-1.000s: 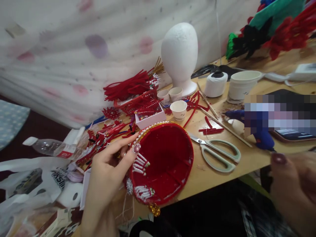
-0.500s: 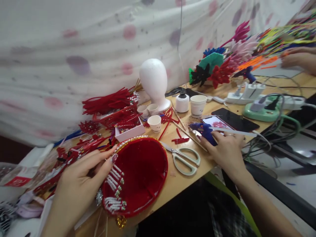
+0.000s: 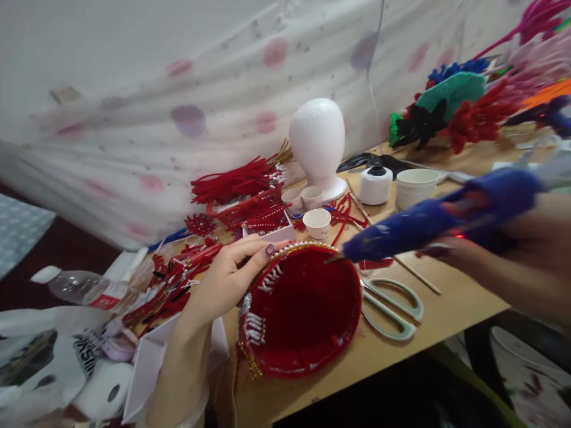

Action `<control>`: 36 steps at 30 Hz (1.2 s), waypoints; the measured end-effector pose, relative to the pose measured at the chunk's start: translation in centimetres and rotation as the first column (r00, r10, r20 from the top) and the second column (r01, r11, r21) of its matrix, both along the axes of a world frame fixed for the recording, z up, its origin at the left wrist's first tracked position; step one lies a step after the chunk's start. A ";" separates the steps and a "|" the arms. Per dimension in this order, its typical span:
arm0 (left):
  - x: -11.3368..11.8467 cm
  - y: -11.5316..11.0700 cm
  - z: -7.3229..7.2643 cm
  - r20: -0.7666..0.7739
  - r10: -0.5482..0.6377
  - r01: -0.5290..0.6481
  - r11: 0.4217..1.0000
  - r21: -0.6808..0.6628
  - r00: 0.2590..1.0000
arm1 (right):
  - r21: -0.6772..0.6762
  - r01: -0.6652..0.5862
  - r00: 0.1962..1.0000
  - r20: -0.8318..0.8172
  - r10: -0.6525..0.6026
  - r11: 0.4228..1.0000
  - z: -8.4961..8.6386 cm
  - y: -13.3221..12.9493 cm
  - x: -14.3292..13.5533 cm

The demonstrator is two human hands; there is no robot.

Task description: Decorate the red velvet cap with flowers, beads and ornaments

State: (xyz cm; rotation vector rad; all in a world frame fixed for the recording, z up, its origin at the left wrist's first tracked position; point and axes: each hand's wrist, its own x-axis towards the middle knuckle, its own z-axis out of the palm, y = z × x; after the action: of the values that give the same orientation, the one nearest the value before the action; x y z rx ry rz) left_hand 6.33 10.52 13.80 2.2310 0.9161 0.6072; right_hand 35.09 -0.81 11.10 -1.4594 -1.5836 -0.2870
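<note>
A round red velvet hat [image 3: 307, 315] lies on its side near the table's front edge, its hollow inside turned toward me. Gold and pearl trim runs along its rim, and short white bead strings [image 3: 255, 329] hang at its left inner side. My left hand [image 3: 234, 273] pinches the upper left rim between thumb and fingers. In my right hand [image 3: 504, 249] is a blue hot glue gun [image 3: 428, 220], raised above the table. Its nozzle points left, near the hat's upper right rim; whether it touches cannot be told. Green-handled scissors [image 3: 395, 306] lie right of the hat, blades hidden.
Behind the hat stand a white foam head [image 3: 317, 139], small paper cups [image 3: 317, 223], a spool of white thread [image 3: 375, 185] and a bigger cup [image 3: 417, 184]. Red stems [image 3: 232, 184] are piled back left. A plastic bottle [image 3: 84, 285] lies at left; velvet flowers [image 3: 473, 116] sit back right.
My right hand has lifted the glue gun off the table and brought it left to the hat. The left hand stays on the rim. The view has swung left.
</note>
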 end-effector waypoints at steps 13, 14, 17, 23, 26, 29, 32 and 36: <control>3.0 1.4 0.5 -0.038 -0.125 0.126 0.992 0.018 0.991 | -0.035 -0.195 0.879 0.438 0.190 0.980 4.6 4.0 -2.3; 3.1 1.3 0.6 -0.034 -0.126 0.127 0.992 0.024 0.991 | -0.046 -0.179 0.881 0.438 0.181 0.983 4.7 4.1 -2.3; 3.2 1.2 0.7 -0.036 -0.121 0.122 0.992 0.031 0.992 | -0.070 -0.128 0.882 0.449 0.146 0.989 4.9 4.1 -2.4; 3.4 1.0 0.7 -0.037 -0.091 0.093 0.995 0.035 0.995 | -0.019 -0.112 0.868 0.486 0.107 0.994 4.7 3.2 -2.7; 3.5 0.9 0.7 -0.041 -0.082 0.084 0.995 0.050 0.996 | -0.009 -0.109 0.869 0.485 0.100 0.994 4.8 2.9 -2.9; 3.5 0.8 0.6 -0.042 -0.083 0.086 0.994 0.067 0.996 | -0.032 -0.086 0.873 0.480 0.091 0.996 5.0 2.9 -3.2; 3.4 0.8 0.5 -0.034 -0.091 0.093 0.994 0.062 0.995 | -0.046 -0.057 0.876 0.477 0.072 0.997 5.1 3.0 -3.2; 3.5 0.9 0.5 -0.023 -0.083 0.084 0.995 0.051 0.996 | -0.040 -0.018 0.879 0.475 0.034 0.999 5.1 3.0 -2.9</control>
State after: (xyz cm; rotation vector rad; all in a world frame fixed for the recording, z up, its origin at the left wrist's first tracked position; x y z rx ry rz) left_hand 9.82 11.40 14.32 2.3137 0.8209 0.5766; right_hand 32.15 2.19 16.16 -1.4627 -2.0047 -0.6472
